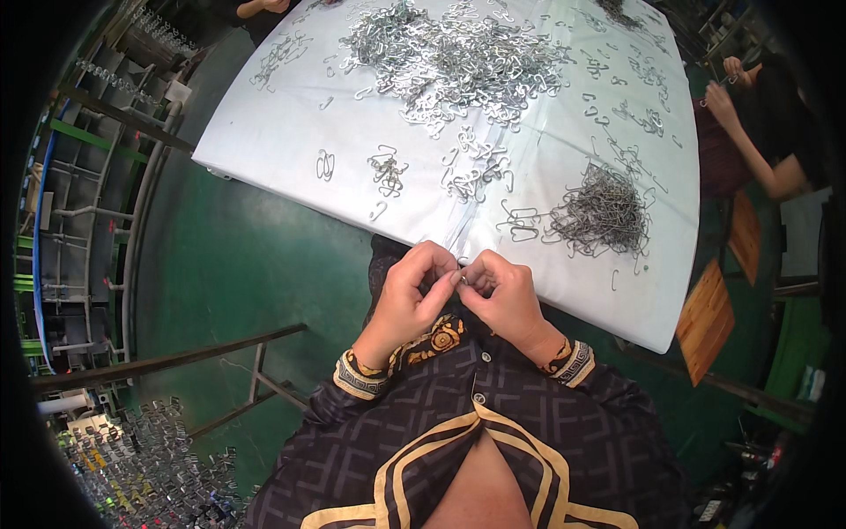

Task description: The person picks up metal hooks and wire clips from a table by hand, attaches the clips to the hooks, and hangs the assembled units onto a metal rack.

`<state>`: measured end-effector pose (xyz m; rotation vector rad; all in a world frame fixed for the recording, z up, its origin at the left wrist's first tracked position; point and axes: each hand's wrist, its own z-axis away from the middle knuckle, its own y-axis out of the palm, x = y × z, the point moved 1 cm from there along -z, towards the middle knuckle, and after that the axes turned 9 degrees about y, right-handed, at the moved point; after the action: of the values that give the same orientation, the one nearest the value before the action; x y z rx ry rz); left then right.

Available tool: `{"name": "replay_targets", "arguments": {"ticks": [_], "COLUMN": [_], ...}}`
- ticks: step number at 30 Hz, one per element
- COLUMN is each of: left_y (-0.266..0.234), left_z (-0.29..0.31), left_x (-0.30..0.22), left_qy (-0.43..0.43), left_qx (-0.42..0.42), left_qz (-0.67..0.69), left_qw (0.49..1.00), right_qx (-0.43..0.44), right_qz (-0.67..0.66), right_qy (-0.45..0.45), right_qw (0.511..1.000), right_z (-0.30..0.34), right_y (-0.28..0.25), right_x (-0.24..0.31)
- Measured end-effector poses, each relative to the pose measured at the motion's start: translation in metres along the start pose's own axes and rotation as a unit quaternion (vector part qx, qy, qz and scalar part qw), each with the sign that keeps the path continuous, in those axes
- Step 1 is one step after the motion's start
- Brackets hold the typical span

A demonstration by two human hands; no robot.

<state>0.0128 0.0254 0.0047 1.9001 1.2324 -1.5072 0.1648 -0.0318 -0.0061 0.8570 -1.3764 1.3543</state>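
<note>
My left hand and my right hand meet just off the near edge of the white table. Both are closed in a pinch around a small bent metal hook, mostly hidden by the fingertips. Beyond my right hand lies a dense heap of thin grey wire hooks, with a few loose wire hooks to its left. Past my left hand are a small cluster of metal hooks and a few wire loops. Straight ahead sits a loose group of shiny hooks.
A large pile of shiny metal hooks covers the table's far middle. At the right, a co-worker's hands hold a small piece. Wooden stools stand at the table's right. Metal racks and a dark metal bar are at the left.
</note>
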Motion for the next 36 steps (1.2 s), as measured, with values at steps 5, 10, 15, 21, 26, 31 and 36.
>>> {"name": "replay_targets", "arguments": {"ticks": [5, 10, 15, 21, 26, 31, 36], "left_y": [0.007, 0.004, -0.001, 0.001, -0.003, -0.003, -0.001], "left_z": [0.003, 0.008, 0.011, 0.011, 0.014, 0.016, 0.013], "left_x": [0.003, 0.0, 0.001, -0.001, -0.002, 0.002, 0.003], "left_qy": [0.045, 0.033, 0.019, 0.027, -0.01, -0.009, -0.023], "left_qx": [-0.026, -0.053, -0.028, -0.042, -0.025, -0.021, -0.015], "left_qz": [0.016, 0.062, 0.048, 0.025, 0.022, 0.027, 0.026], "left_qw": [0.999, 0.996, 0.998, 0.998, 0.999, 0.999, 0.999], "right_qx": [0.011, -0.026, -0.21, -0.186, -0.203, -0.212, -0.122], "right_qz": [0.002, -0.018, 0.267, 0.385, 0.423, 0.321, 0.091], "right_qy": [-0.013, -0.132, -0.098, -0.088, -0.098, -0.073, -0.006], "right_qw": [1.0, 0.991, 0.935, 0.9, 0.878, 0.92, 0.988], "right_z": [0.001, -0.009, -0.066, -0.104, -0.114, -0.114, -0.079], "right_y": [-0.003, -0.023, -0.055, -0.056, -0.056, -0.062, -0.058], "right_x": [0.0, 0.001, -0.047, -0.065, -0.07, -0.064, -0.026]}}
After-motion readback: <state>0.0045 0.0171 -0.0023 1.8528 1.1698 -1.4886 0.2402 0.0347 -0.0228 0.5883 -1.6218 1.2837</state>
